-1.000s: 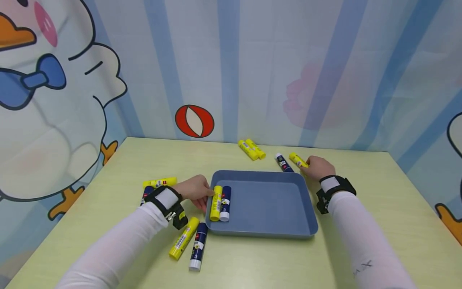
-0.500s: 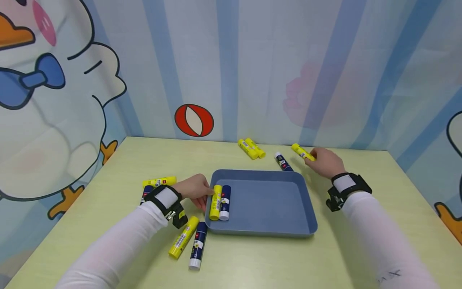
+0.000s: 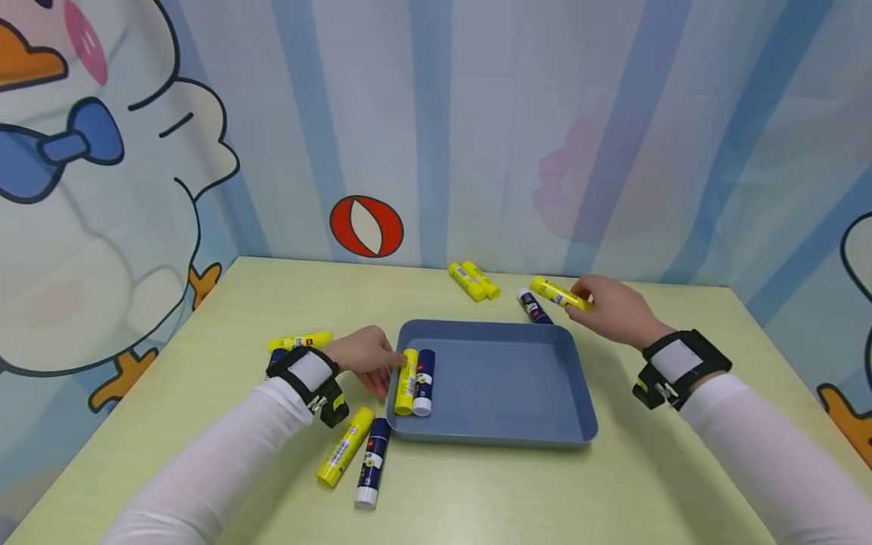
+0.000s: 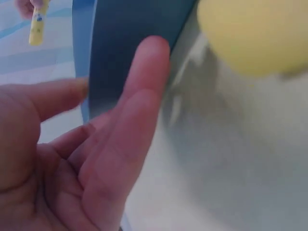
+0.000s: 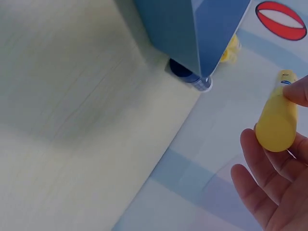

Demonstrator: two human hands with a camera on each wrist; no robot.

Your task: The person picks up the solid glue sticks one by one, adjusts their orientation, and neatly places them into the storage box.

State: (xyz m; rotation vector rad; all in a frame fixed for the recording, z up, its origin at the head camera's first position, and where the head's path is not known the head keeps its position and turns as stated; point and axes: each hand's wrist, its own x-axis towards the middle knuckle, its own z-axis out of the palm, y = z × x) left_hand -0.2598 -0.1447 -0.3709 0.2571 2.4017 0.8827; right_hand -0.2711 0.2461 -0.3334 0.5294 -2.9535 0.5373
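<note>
A blue-grey tray (image 3: 504,378) lies on the table with a yellow glue stick (image 3: 406,382) and a navy glue stick (image 3: 424,384) side by side at its left end. My left hand (image 3: 364,357) pinches the tray's left wall, thumb over the rim and fingers along the outside, as the left wrist view shows. Beyond the tray's far right corner, my right hand (image 3: 616,309) holds another yellow glue stick (image 3: 559,293) between thumb and fingers, raised off the table. The right wrist view shows that stick (image 5: 278,120) end-on.
A navy glue stick (image 3: 534,306) lies behind the tray, and two yellow ones (image 3: 467,281) lie farther back. A yellow stick (image 3: 346,448) and a navy stick (image 3: 372,463) lie at the front left. More sticks (image 3: 300,342) sit beyond my left wrist, partly hidden.
My right hand has lifted the yellow glue stick from the table, drawn rightward, and swung the stick's far end left. My left hand stays at the tray's edge.
</note>
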